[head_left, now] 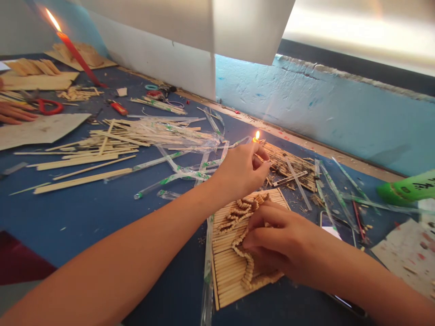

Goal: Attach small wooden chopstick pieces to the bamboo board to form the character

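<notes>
My left hand is closed, thumb and fingertips together, beside a small flame that rises just behind its fingers. What it pinches, if anything, is too small to make out, and the hand hides what carries the flame. Below it lies a panel of thin wooden sticks set side by side, with wavy rows of short stick pieces standing on it. My right hand rests over the panel's right side, fingers bent together at the wavy row. Its fingertips are partly hidden, so what they grip does not show.
Loose wooden sticks and clear plastic wrappers spread across the blue table. A lit red candle stands at the back left, near red-handled scissors and another person's hand. A phone and green cylinder lie right.
</notes>
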### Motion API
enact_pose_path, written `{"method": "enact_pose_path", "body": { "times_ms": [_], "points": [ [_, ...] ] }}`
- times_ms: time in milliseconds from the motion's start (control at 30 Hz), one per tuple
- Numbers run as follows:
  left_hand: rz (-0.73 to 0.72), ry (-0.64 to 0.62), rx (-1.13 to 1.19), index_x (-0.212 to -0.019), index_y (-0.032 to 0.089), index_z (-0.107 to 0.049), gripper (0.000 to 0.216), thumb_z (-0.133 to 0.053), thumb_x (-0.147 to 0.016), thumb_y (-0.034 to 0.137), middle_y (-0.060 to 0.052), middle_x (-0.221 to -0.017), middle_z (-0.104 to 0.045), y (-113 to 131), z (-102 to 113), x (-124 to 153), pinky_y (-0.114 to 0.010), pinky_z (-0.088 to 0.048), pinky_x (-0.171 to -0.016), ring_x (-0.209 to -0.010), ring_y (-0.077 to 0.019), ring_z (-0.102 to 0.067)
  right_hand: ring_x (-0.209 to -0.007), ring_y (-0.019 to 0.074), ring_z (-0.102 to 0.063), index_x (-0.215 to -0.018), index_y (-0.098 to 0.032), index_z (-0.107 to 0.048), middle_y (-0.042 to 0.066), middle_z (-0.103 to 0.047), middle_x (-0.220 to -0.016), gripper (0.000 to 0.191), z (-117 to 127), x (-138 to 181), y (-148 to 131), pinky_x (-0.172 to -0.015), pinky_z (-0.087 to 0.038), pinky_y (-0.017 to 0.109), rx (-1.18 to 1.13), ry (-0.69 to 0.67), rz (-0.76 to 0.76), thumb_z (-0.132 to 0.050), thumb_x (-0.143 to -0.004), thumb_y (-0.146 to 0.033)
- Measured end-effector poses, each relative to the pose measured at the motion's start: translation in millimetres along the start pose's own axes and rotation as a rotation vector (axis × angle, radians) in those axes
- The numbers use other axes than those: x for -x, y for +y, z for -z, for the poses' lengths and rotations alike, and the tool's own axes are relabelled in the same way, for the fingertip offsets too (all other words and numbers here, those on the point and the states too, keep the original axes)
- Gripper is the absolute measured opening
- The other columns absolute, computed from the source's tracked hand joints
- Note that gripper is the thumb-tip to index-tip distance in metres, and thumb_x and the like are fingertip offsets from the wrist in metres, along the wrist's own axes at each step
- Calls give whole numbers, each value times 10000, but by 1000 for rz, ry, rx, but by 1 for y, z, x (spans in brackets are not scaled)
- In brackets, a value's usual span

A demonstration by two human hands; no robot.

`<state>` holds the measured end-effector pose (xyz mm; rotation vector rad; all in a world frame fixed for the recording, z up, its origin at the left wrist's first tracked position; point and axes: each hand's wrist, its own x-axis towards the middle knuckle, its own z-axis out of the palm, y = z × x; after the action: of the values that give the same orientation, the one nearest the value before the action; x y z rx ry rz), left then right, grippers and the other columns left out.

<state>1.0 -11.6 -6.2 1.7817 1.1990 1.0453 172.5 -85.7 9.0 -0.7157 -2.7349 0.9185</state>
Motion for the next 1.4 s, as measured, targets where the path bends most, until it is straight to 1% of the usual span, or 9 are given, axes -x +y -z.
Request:
{"method": "enact_pose_path", "body": {
  "times_ms": [467,667,800,900,1067,1133,1233,1300,1400],
  "points": [
    [-2,6,-2,-907,182,-636,99,-623,-843,257,-18,-682,-703,0,-1,1,-270,-455,-547,-602,-151,-649,-896,161,-496,-852,-181,-627,41,-587,-969,104,-4,-2,0,-765,-429,280,68,-2,10,-605,-953,-169],
    [-6,-2,1,-921,176,-632,111,-623,-849,260,-20,-690,-701,0,0,1,-266,-463,-558,-614,-147,-649,-901,157,-505,-895,-185,-641,36,-587,-975,67,-5,0,0,-776,-437,281,72,-1,15,-609,-951,-165],
    [-12,-6,-8,-923,180,-634,109,-627,-843,252,-22,-712,-709,0,1,1,-264,-475,-576,-633,-146,-658,-922,136,-539,-988,-192,-660,39,-589,-1025,75,2,2,-2,-805,-459,251,17,3,15,-589,-968,-184],
    [-7,-19,-8,-935,180,-634,119,-613,-857,267,-28,-725,-713,2,3,2,-262,-481,-579,-645,-147,-662,-929,126,-559,-1044,-198,-665,43,-587,-1043,130,17,5,-4,-833,-470,243,65,78,20,-557,-979,-165],
    [17,-47,22,-950,179,-635,137,-606,-874,290,-38,-726,-718,5,2,3,-255,-478,-546,-603,-137,-645,-928,136,-605,-1050,-221,-662,41,-607,-1067,124,56,22,-12,-807,-497,244,297,324,29,-621,-937,-189],
    [22,-44,19,-934,185,-640,130,-612,-873,296,-37,-708,-717,5,1,3,-255,-481,-540,-596,-139,-648,-934,153,-627,-1048,-243,-659,39,-621,-1090,121,71,37,-14,-800,-506,259,413,371,-31,-621,-933,-231],
    [31,-51,10,-915,193,-646,138,-616,-875,321,-41,-711,-726,5,-1,3,-258,-483,-522,-584,-144,-651,-930,185,-656,-1063,-290,-654,37,-638,-1137,144,85,77,-7,-784,-517,300,562,337,-203,-561,-959,-325],
    [45,-63,5,-919,196,-649,148,-619,-876,335,-47,-735,-739,6,-2,4,-262,-488,-521,-584,-147,-653,-934,210,-676,-1115,-325,-645,36,-653,-1170,204,86,119,5,-784,-531,337,602,273,-418,-518,-969,-391],
    [74,-73,-18,-932,208,-656,163,-635,-873,359,-47,-752,-753,9,-3,5,-265,-489,-511,-569,-151,-650,-1004,285,-692,-1201,-382,-650,52,-683,-1213,324,77,201,27,-849,-537,427,535,134,-831,-524,-928,-504]
  ]
}}
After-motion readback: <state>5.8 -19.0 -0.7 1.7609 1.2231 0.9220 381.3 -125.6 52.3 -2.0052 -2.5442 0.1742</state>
